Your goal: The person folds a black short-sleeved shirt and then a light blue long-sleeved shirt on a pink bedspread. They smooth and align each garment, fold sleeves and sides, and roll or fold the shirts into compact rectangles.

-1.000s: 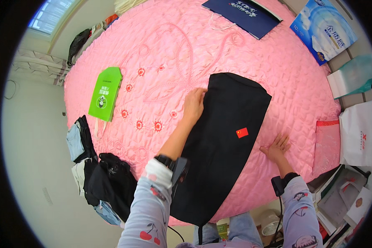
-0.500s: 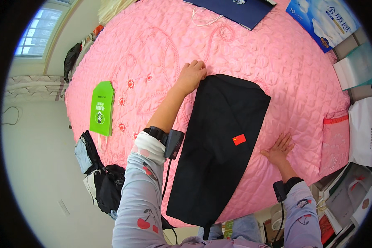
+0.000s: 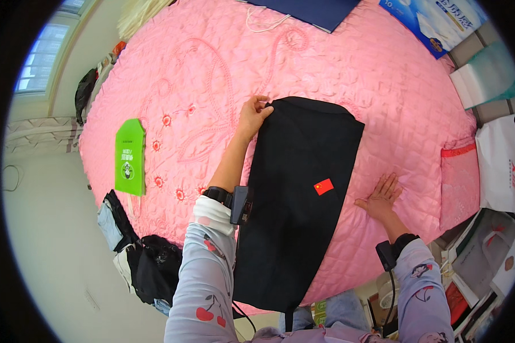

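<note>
Soft, limp black garment [image 3: 297,200]: left hand [image 3: 253,116] pinches its eleven-o'clock corner, right hand [image 3: 380,197] lies flat, fingers spread, at its four-o'clock edge.

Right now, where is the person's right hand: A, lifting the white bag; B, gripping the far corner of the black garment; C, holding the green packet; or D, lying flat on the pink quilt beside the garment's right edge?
D: the right hand lies flat, fingers spread, on the pink quilt beside the black garment.
</note>
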`<state>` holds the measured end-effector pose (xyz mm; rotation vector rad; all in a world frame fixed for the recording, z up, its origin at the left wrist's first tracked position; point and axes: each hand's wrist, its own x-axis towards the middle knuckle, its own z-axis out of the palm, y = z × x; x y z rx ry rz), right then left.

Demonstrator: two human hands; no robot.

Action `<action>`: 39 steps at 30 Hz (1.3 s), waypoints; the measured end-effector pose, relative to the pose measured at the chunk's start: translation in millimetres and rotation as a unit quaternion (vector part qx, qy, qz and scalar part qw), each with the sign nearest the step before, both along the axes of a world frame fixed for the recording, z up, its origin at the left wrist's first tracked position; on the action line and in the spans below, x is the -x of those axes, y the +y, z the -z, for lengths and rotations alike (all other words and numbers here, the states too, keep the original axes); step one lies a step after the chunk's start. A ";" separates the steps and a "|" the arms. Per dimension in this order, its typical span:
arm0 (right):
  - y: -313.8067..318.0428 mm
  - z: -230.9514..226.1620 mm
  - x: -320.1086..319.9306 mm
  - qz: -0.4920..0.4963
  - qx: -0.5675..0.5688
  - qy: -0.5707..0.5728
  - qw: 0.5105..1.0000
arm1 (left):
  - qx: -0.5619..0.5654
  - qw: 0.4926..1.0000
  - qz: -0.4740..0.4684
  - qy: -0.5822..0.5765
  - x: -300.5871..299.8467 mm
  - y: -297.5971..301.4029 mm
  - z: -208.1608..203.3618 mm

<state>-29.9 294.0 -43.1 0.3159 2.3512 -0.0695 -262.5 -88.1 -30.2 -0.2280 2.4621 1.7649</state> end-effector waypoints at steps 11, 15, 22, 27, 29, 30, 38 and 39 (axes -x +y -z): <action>0.7 4.3 -3.0 -0.017 -0.006 0.011 1.000 | 0.242 0.947 0.002 0.212 -144.2 34.7 -38.3; -1.2 3.4 -0.5 -0.012 -0.011 -0.013 1.000 | 0.262 0.942 0.083 0.192 -258.9 58.7 -71.1; -2.3 2.7 -1.1 -0.018 -0.024 0.001 1.000 | 0.318 0.920 0.116 0.199 -289.1 80.9 -56.2; -1.2 2.0 -1.6 -0.020 -0.024 0.001 1.000 | 0.296 0.928 0.153 0.170 -297.2 72.2 -64.1; -1.0 2.7 -3.0 -0.017 -0.016 0.010 1.000 | 0.270 0.935 0.169 0.156 -296.9 69.6 -66.5; -0.9 3.5 -3.4 -0.020 -0.016 0.018 1.000 | 0.290 0.929 0.148 0.174 -293.9 69.8 -65.5; -0.1 11.3 -4.2 -0.036 -0.052 -0.004 0.998 | 0.432 0.856 0.276 0.067 -276.3 79.4 -47.1; -0.4 12.9 -4.1 -0.038 -0.056 -0.004 0.998 | 0.413 0.869 0.259 0.081 -282.9 76.4 -46.7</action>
